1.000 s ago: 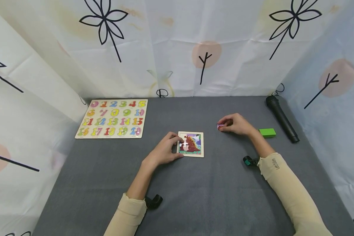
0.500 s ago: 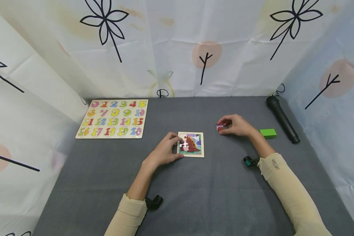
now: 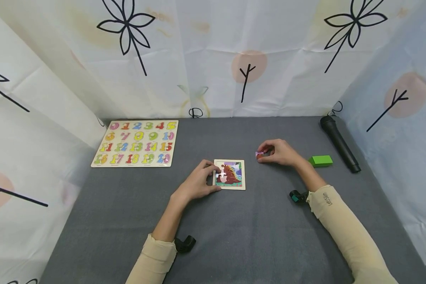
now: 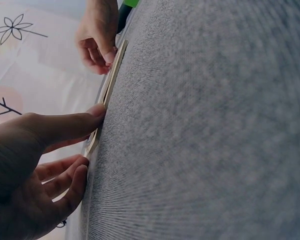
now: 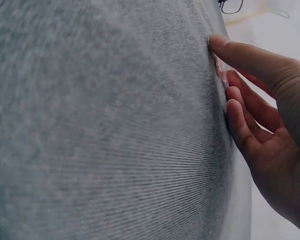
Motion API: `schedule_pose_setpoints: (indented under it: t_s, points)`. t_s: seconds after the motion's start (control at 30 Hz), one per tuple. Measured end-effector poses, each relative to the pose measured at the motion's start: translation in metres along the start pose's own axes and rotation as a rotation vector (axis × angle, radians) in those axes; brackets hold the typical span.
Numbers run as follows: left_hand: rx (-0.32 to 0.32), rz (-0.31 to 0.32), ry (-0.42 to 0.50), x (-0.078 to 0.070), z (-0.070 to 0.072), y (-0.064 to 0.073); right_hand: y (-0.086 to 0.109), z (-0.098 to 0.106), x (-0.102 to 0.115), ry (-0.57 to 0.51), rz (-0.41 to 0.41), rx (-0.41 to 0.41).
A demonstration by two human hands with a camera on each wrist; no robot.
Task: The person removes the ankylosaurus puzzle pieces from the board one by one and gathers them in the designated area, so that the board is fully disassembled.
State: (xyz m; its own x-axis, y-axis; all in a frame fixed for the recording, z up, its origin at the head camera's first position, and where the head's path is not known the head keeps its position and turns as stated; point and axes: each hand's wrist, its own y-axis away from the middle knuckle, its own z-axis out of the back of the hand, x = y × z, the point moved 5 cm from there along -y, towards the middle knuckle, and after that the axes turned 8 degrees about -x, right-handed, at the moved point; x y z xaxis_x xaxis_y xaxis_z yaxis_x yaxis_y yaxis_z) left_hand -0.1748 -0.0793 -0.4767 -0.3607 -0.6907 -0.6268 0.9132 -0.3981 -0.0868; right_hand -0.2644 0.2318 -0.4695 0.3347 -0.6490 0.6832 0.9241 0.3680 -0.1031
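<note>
A small square jigsaw puzzle (image 3: 243, 174) in a pale wooden frame lies on the grey cloth, showing a red-brown spiky dinosaur and a pale gap at its left. My left hand (image 3: 198, 180) holds its left side, fingers at the upper left and thumb at the lower edge. In the left wrist view the thumb (image 4: 92, 114) presses the frame's thin edge. To the right of the puzzle, my right hand (image 3: 281, 152) pinches a small purple-and-red puzzle piece (image 3: 259, 154) close to the cloth. Fingers partly cover that piece in the right wrist view.
A wooden number board (image 3: 135, 142) lies at the back left. Beyond the right hand are a green block (image 3: 321, 161), beside the forearm, and a black microphone (image 3: 340, 143). Patterned white curtains (image 3: 213, 59) enclose the back and sides of the table (image 3: 234, 236).
My right hand has shifted slightly left and towards me with the piece, whose printed face has turned more into view. The left hand and the framed puzzle stay put.
</note>
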Motion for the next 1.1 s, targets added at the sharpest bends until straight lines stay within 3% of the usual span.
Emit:
schedule_pose_setpoints:
  t_s: [0.1,0.23,0.47,0.63,0.8,1.0,1.1]
  points:
    - [-0.006,0.005,0.008,0.003,-0.001,0.001,-0.002,-0.001,0.004,-0.012,0.007,-0.019]
    - [-0.009,0.013,0.017,0.006,-0.001,0.002,-0.007,-0.010,0.021,-0.110,0.028,-0.019]
    - [-0.012,0.005,0.012,0.005,0.000,0.005,-0.024,-0.052,0.062,-0.227,0.100,0.122]
    - [0.007,-0.065,-0.012,0.003,-0.001,0.007,-0.035,-0.076,0.078,-0.184,0.154,0.224]
    - [0.017,-0.171,-0.029,0.004,-0.007,0.008,-0.045,-0.086,0.084,-0.094,0.176,0.279]
    - [0.034,-0.180,-0.064,-0.003,-0.009,0.010,-0.056,-0.084,0.085,-0.108,0.159,0.375]
    - [0.056,-0.195,-0.135,-0.009,-0.010,0.012,-0.060,-0.084,0.086,-0.107,0.174,0.425]
